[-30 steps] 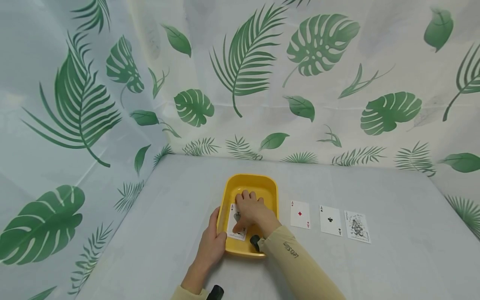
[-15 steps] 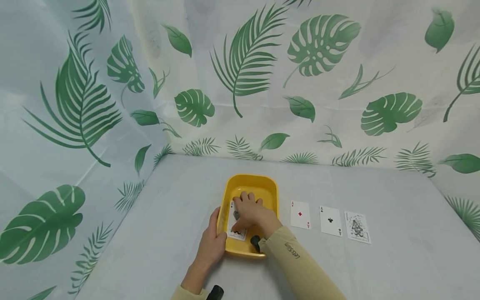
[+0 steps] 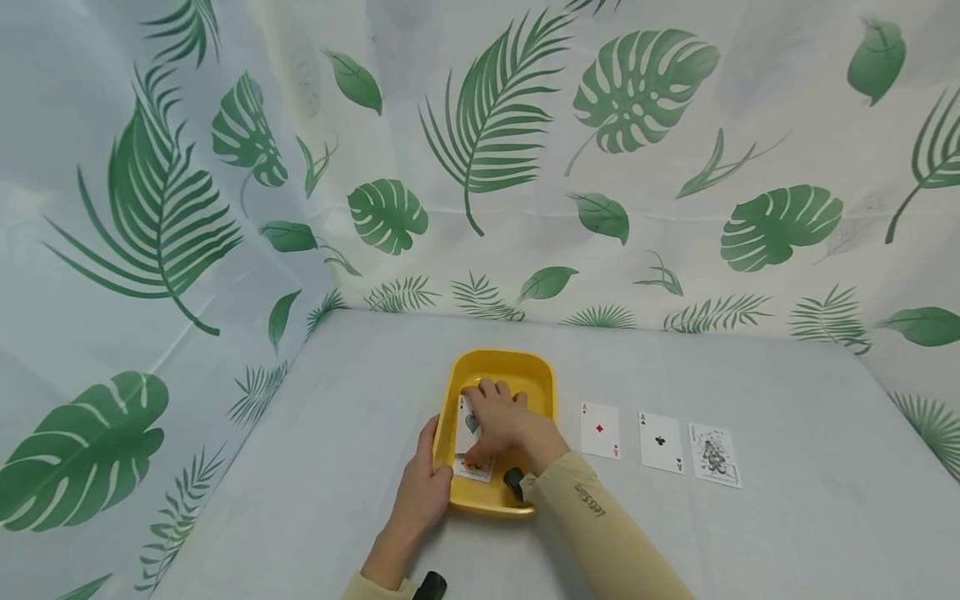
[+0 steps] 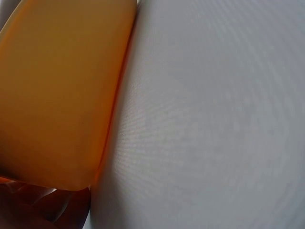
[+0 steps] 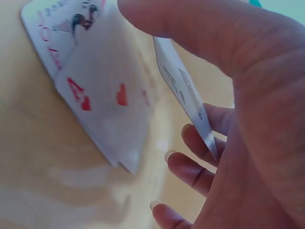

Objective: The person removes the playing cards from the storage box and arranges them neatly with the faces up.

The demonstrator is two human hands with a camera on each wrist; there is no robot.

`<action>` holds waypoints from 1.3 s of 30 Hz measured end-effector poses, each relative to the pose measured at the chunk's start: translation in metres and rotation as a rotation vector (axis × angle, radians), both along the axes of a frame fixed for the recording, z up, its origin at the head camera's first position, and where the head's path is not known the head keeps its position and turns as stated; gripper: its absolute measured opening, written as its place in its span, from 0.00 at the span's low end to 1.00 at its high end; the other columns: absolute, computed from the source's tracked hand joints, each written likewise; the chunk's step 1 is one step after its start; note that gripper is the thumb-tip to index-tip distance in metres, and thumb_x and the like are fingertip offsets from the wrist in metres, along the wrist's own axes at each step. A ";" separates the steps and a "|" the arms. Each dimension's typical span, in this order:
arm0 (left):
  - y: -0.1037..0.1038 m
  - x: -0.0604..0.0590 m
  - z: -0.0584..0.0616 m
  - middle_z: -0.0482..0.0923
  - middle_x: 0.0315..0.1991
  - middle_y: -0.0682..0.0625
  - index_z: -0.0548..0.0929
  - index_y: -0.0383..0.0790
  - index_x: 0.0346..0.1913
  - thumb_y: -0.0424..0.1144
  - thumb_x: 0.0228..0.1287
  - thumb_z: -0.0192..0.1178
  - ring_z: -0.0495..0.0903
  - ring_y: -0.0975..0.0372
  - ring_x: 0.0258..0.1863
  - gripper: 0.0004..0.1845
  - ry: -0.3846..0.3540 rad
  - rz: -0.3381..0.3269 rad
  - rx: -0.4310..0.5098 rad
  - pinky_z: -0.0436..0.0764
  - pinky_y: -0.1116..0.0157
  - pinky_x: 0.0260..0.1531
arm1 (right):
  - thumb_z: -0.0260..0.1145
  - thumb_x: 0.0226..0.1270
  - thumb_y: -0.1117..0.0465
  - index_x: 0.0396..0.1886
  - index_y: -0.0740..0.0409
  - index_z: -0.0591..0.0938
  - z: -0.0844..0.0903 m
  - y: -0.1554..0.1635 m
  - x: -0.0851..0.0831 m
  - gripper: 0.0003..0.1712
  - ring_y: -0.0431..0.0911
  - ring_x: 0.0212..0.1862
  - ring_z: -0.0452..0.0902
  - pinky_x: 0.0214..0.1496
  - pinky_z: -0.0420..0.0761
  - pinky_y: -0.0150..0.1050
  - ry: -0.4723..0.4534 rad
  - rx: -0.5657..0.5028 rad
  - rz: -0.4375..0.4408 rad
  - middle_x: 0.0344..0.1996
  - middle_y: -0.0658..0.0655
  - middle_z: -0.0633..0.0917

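Observation:
My left hand (image 3: 426, 492) grips the near left side of a yellow tray (image 3: 516, 365), thumb at the rim. Seen from the left wrist, the tray's outer wall (image 4: 62, 95) fills the left side, fingers below it. Inside the tray, my right hand (image 3: 504, 425) holds an ace of spades (image 3: 466, 427) between thumb and fingers. The right wrist view shows that card (image 5: 183, 90) tilted up off the others. Beneath it lie an ace of hearts (image 5: 112, 102) and a joker (image 5: 40, 28), overlapping on the tray floor.
Right of the tray, an ace of diamonds (image 3: 600, 429), an ace of clubs (image 3: 661, 440) and a joker (image 3: 715, 453) lie face up in a row on the white-covered table (image 3: 810, 400). A leaf-printed curtain (image 3: 525, 183) stands behind.
The ace of spades has been lifted and shifted away from me in the right hand, baring part of a card below. The left hand and tray have stayed put.

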State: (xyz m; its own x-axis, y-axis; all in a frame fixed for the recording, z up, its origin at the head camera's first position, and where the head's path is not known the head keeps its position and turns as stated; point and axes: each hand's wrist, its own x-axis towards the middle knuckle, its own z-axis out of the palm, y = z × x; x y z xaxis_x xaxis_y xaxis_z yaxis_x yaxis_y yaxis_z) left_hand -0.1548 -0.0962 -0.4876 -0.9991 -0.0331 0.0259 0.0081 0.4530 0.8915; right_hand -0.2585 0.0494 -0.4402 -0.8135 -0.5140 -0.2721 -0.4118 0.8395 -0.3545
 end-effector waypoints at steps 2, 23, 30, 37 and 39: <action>0.000 0.000 -0.001 0.65 0.72 0.40 0.57 0.37 0.78 0.27 0.63 0.45 0.72 0.53 0.52 0.37 0.000 0.000 0.003 0.70 0.50 0.53 | 0.80 0.49 0.40 0.77 0.51 0.63 0.003 0.001 0.000 0.59 0.58 0.68 0.58 0.68 0.57 0.63 0.015 -0.006 -0.003 0.71 0.60 0.65; 0.003 0.002 0.000 0.63 0.74 0.41 0.57 0.38 0.78 0.27 0.65 0.46 0.72 0.51 0.57 0.36 0.000 0.013 0.019 0.69 0.45 0.61 | 0.80 0.50 0.42 0.79 0.45 0.61 0.050 0.023 0.006 0.59 0.59 0.74 0.54 0.69 0.53 0.67 0.089 -0.057 -0.042 0.75 0.57 0.63; 0.005 0.003 0.000 0.64 0.74 0.42 0.57 0.40 0.78 0.26 0.65 0.46 0.72 0.52 0.55 0.37 -0.006 0.018 0.022 0.70 0.45 0.61 | 0.80 0.48 0.39 0.79 0.46 0.61 0.062 0.035 0.008 0.60 0.57 0.70 0.58 0.65 0.59 0.65 0.152 -0.058 -0.039 0.71 0.55 0.67; 0.006 0.003 -0.001 0.64 0.73 0.43 0.57 0.40 0.78 0.26 0.64 0.46 0.72 0.52 0.55 0.37 -0.008 0.023 0.019 0.69 0.45 0.61 | 0.79 0.49 0.41 0.79 0.47 0.60 0.075 0.047 0.013 0.59 0.57 0.67 0.59 0.64 0.60 0.63 0.166 -0.071 -0.050 0.71 0.55 0.68; 0.006 0.003 -0.001 0.64 0.74 0.43 0.57 0.41 0.78 0.26 0.64 0.47 0.72 0.52 0.55 0.37 -0.012 0.024 0.021 0.70 0.45 0.61 | 0.79 0.49 0.41 0.79 0.47 0.60 0.078 0.050 0.015 0.59 0.57 0.67 0.59 0.63 0.60 0.62 0.175 -0.078 -0.051 0.71 0.55 0.67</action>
State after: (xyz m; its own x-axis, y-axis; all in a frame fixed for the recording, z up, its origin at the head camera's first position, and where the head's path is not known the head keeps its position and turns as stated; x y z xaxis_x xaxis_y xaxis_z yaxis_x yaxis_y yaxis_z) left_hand -0.1518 -0.0900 -0.4887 -0.9983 -0.0572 0.0131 -0.0131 0.4345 0.9006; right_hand -0.2438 0.0996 -0.3622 -0.8706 -0.4844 -0.0857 -0.4300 0.8340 -0.3459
